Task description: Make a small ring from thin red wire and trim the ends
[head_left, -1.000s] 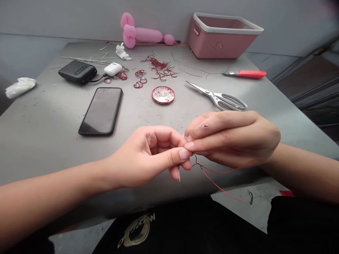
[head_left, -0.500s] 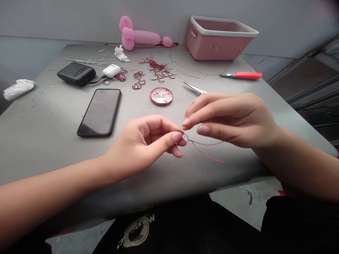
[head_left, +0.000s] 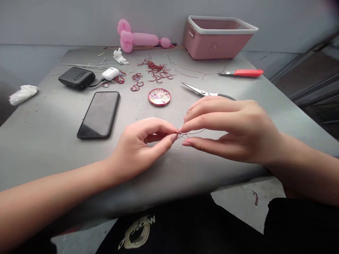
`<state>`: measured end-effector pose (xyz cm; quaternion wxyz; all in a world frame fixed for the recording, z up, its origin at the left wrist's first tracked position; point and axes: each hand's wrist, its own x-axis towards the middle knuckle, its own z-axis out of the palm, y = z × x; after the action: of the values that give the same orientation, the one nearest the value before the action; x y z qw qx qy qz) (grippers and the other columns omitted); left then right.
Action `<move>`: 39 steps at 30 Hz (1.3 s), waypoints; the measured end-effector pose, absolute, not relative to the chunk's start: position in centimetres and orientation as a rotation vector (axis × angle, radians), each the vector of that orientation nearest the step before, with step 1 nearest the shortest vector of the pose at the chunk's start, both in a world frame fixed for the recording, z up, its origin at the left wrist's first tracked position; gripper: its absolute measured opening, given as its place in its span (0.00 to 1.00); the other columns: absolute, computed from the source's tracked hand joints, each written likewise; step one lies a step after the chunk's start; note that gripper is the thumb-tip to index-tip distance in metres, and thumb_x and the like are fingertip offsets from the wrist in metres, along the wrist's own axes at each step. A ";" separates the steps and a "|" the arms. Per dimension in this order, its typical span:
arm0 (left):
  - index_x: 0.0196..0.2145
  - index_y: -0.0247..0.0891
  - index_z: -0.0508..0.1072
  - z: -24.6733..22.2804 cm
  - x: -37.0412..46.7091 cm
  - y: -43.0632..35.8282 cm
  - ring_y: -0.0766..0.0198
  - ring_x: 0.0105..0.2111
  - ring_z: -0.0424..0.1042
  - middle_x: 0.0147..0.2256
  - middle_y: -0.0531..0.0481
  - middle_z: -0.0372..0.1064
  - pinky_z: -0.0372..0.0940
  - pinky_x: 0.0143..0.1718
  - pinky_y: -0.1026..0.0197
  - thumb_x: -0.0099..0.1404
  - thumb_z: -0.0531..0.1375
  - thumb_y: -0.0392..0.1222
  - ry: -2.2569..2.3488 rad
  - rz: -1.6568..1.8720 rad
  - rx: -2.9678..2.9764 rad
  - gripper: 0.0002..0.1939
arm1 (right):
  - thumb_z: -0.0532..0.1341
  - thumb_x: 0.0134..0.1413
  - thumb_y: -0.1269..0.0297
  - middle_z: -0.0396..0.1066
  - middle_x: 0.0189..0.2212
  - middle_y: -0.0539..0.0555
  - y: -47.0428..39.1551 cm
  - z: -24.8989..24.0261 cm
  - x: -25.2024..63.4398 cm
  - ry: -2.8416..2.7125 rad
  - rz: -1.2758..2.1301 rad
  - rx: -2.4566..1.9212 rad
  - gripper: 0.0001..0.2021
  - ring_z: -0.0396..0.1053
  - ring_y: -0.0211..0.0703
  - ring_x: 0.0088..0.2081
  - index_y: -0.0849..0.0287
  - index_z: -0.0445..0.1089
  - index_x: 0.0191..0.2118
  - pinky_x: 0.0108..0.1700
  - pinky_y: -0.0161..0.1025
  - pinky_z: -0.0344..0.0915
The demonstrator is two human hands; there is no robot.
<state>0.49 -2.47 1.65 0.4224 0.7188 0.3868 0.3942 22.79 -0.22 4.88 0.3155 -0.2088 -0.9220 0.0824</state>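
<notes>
Between thumb and forefinger, my left hand [head_left: 148, 141] pinches a thin dark red cord [head_left: 194, 133] above the front of the table. The cord runs rightward from the pinch and passes behind the fingers of my right hand [head_left: 230, 130]. My right hand has its thumb and fingers apart, its forefinger tip close to the left fingertips and the cord between thumb and forefinger. Beyond the hands lies a round red-rimmed dish of small pale beads [head_left: 159, 97]. Scissors [head_left: 203, 92] lie just behind my right hand, their handles partly hidden by it.
A black phone [head_left: 99, 114], a power bank [head_left: 76, 77] and a white earbud case [head_left: 110, 73] are at left. Red cord scraps [head_left: 157, 68] and several cord rings [head_left: 137, 85] lie behind the dish. A pink bin [head_left: 217, 44], balloon [head_left: 144, 39] and red-handled cutter [head_left: 247, 73] are farther back.
My right hand has come down and left, its fingertips now close to my left fingertips and the cord. The scissors show more fully. My left hand keeps its pinch.
</notes>
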 end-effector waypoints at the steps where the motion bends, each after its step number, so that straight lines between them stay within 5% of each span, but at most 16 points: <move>1: 0.37 0.37 0.78 1.4 0.5 -2.4 0.64 0.40 0.76 0.39 0.48 0.77 0.72 0.44 0.64 0.67 0.63 0.41 0.975 0.976 1.777 0.06 | 0.62 0.62 0.66 0.75 0.32 0.52 0.0 4.5 22.6 -2.443 0.209 -0.547 0.03 0.73 0.40 0.35 0.57 0.74 0.37 0.42 0.43 0.72; 12: 0.37 0.35 0.79 0.4 0.3 -1.4 0.67 0.36 0.76 0.36 0.49 0.78 0.72 0.38 0.68 0.66 0.63 0.39 0.968 0.950 1.872 0.05 | 0.63 0.58 0.67 0.75 0.30 0.52 0.8 3.3 22.0 -2.456 0.506 -0.732 0.05 0.70 0.35 0.32 0.60 0.73 0.32 0.36 0.34 0.65; 20: 0.44 0.36 0.76 -0.2 0.3 -1.3 0.64 0.45 0.76 0.43 0.48 0.77 0.74 0.48 0.65 0.66 0.62 0.36 0.863 0.965 1.816 0.09 | 0.63 0.55 0.70 0.75 0.31 0.52 1.3 3.3 22.1 -2.359 0.706 -0.712 0.03 0.70 0.37 0.34 0.60 0.72 0.30 0.38 0.38 0.66; 33: 0.40 0.36 0.79 0.3 0.3 -1.9 0.66 0.37 0.79 0.38 0.49 0.80 0.76 0.43 0.66 0.63 0.65 0.34 0.845 1.061 1.968 0.06 | 0.61 0.45 0.75 0.72 0.28 0.47 1.0 3.9 22.0 -2.325 0.904 -0.877 0.06 0.68 0.37 0.33 0.56 0.68 0.26 0.38 0.38 0.64; 39: 0.36 0.35 0.77 0.7 0.7 -1.8 0.66 0.33 0.80 0.33 0.50 0.80 0.77 0.37 0.67 0.62 0.68 0.37 0.853 1.101 1.644 0.05 | 0.63 0.55 0.64 0.74 0.29 0.47 1.2 4.5 22.3 -2.216 1.140 -0.898 0.04 0.69 0.35 0.32 0.55 0.73 0.31 0.36 0.36 0.64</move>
<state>0.68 -1.82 0.73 0.4737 0.6720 0.3485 0.4501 22.33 1.20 4.51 0.2437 -0.3287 -0.8113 0.4175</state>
